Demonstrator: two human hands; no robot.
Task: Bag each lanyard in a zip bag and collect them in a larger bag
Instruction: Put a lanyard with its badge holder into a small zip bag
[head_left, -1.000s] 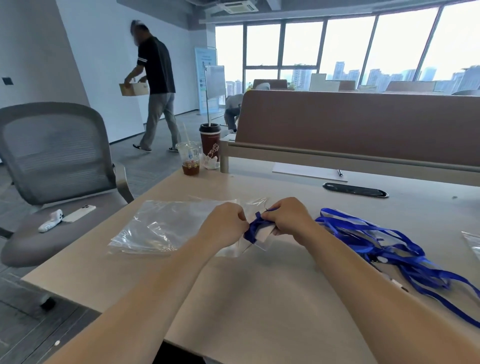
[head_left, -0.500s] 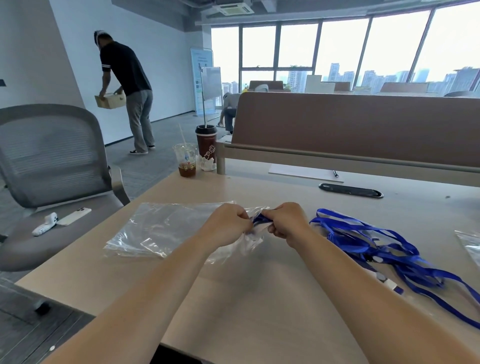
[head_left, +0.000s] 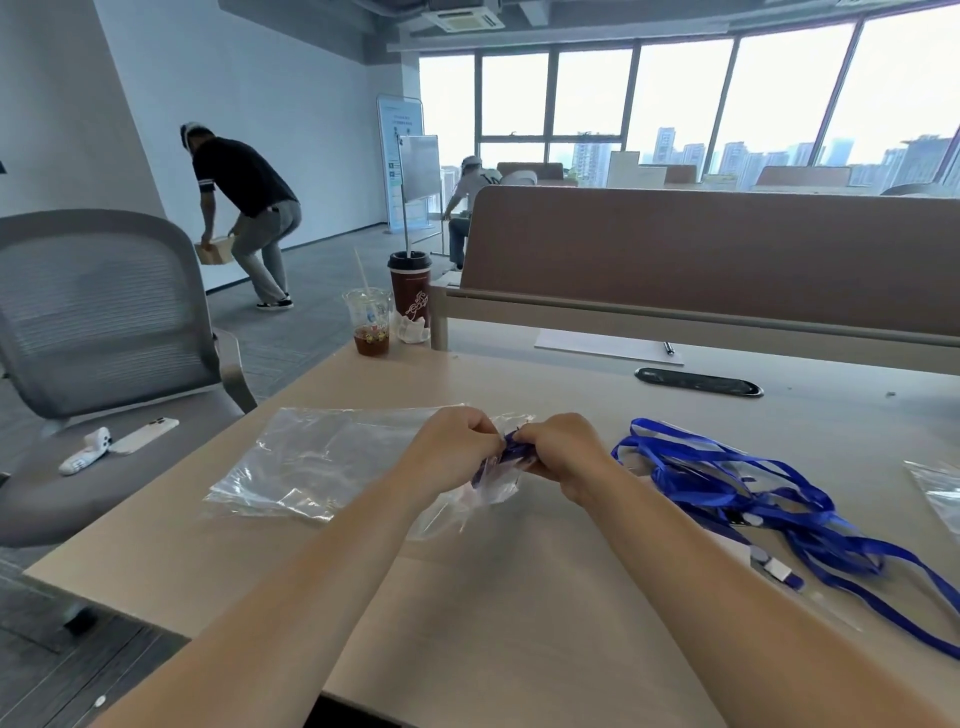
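My left hand (head_left: 454, 446) and my right hand (head_left: 563, 453) meet over the middle of the desk. Both pinch the top of a small clear zip bag (head_left: 491, 486) with a bunched blue lanyard (head_left: 511, 451) showing at its mouth between my fingers. The bag hangs down toward the desk below my hands. A larger clear bag (head_left: 332, 457) lies flat on the desk to the left. A tangled pile of blue lanyards (head_left: 748, 493) lies to the right.
Another clear bag (head_left: 937, 486) lies at the right edge. Two drink cups (head_left: 389, 312) stand at the desk's far left corner, under a brown divider panel (head_left: 727, 254). A grey chair (head_left: 104, 338) with a phone stands left. A person bends over a box at the back.
My hands have closed together at the small bag's mouth, and less blue lanyard shows outside it. The person at the back has bent down with the box.
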